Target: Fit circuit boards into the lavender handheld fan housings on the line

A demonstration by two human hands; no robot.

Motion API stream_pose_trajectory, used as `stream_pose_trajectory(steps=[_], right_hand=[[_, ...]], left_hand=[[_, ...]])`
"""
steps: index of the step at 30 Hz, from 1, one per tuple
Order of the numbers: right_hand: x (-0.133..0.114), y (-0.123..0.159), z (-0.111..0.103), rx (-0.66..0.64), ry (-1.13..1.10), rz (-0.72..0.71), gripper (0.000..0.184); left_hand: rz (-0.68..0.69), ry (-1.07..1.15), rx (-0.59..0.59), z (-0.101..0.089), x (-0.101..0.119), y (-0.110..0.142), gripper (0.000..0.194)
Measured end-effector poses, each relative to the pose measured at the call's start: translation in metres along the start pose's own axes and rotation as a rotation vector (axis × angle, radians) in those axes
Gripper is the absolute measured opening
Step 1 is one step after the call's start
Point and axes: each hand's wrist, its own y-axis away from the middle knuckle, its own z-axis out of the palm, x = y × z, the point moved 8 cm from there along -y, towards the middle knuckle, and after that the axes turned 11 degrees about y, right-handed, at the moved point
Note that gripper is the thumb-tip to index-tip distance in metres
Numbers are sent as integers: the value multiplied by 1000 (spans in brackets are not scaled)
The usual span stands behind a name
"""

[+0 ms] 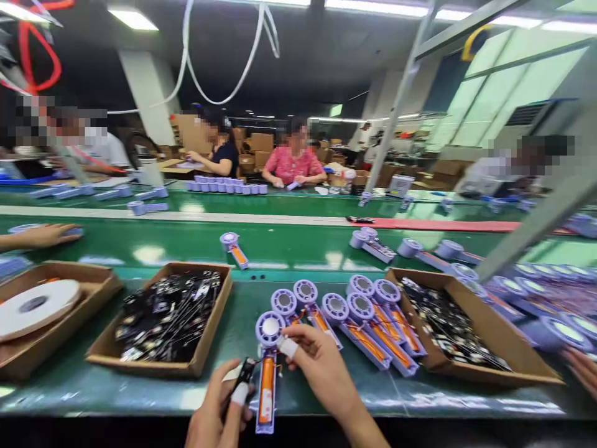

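Note:
Right in front of me lies a purple handheld fan [267,392], its round head pointing away and its handle open, showing an orange battery and thin wires. Closed around a small black circuit board [244,373], my left hand [217,401] is just left of that handle. My right hand [321,364] pinches at the right edge of the fan head; what is between its fingertips is too small to make out. White tape wraps fingers on both hands. Several similar open fans [368,336] lie in a group to the right.
Cardboard boxes of black circuit boards stand left [200,339] and right [485,367]. Another box [100,280] holds a white reel [41,308]. A green conveyor belt [298,249] beyond carries fans. A co-worker's hand [46,236] reaches in at left, another hand [583,370] at right.

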Motion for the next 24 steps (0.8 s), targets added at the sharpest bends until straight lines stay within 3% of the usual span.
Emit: stream_pose_trajectory(steps=[5, 10, 20, 24], right_hand=[[-31, 4, 11, -102, 151, -61, 20], [-53, 21, 34, -190, 524, -353, 16], [-47, 31, 42, -209, 629, -526, 20], [-40, 33, 45, -233, 684, -577, 25]], left_hand=[[-57, 125, -53, 4, 1, 11, 48], [-21, 141, -90, 10, 12, 13, 36], [-6, 156, -172, 19, 28, 7, 31], [-83, 249, -160, 21, 21, 2, 31]])
